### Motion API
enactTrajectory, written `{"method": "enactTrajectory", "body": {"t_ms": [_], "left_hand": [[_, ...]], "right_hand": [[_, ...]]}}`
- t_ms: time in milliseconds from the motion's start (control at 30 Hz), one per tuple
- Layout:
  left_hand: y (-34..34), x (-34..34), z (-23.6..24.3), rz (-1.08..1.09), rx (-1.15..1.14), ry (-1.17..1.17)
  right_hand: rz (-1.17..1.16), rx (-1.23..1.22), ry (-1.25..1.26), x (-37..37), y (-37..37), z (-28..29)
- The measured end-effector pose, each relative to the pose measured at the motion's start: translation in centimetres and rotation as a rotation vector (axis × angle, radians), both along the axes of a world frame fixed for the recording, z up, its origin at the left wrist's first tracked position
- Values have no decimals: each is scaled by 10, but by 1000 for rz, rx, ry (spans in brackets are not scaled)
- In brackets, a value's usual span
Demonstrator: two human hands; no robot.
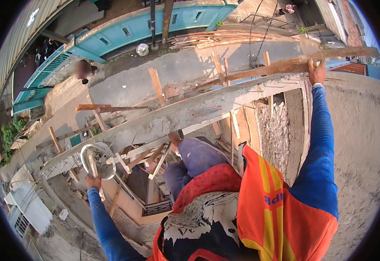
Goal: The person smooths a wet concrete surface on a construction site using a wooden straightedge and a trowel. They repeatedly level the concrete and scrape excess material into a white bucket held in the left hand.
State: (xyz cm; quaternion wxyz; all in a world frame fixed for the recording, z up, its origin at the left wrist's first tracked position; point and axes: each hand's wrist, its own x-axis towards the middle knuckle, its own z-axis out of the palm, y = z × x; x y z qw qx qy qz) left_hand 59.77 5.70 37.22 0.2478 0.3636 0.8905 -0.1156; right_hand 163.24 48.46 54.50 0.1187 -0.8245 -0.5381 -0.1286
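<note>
My left hand (93, 182) is closed on a wooden piece (92, 165) lying in a white bucket (107, 150) at the lower left; whether it also grips the rim, I cannot tell. The bucket holds grey material beside a long concrete beam (198, 104). At the upper right my right hand (316, 71) grips a long wooden plank (287, 68) that runs over the beam's far end. My bare foot (175, 140) rests on timber framing (144, 148) below the beam.
Below are a street (120, 78), stacked timber (203, 40), a turquoise wall (111, 32) and another person (81, 69). Upright wooden posts (155, 85) line the beam's far side. A drop with crossed timbers lies beside my legs; a plastered wall (359, 152) stands right.
</note>
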Motion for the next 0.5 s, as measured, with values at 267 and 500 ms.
{"method": "enactTrajectory", "body": {"t_ms": [267, 500], "left_hand": [[-15, 8, -9, -51, 124, -14], [-2, 19, 3, -6, 85, -19]], "right_hand": [[-41, -25, -33, 11, 1, 1], [-47, -1, -73, 14, 3, -2]]}}
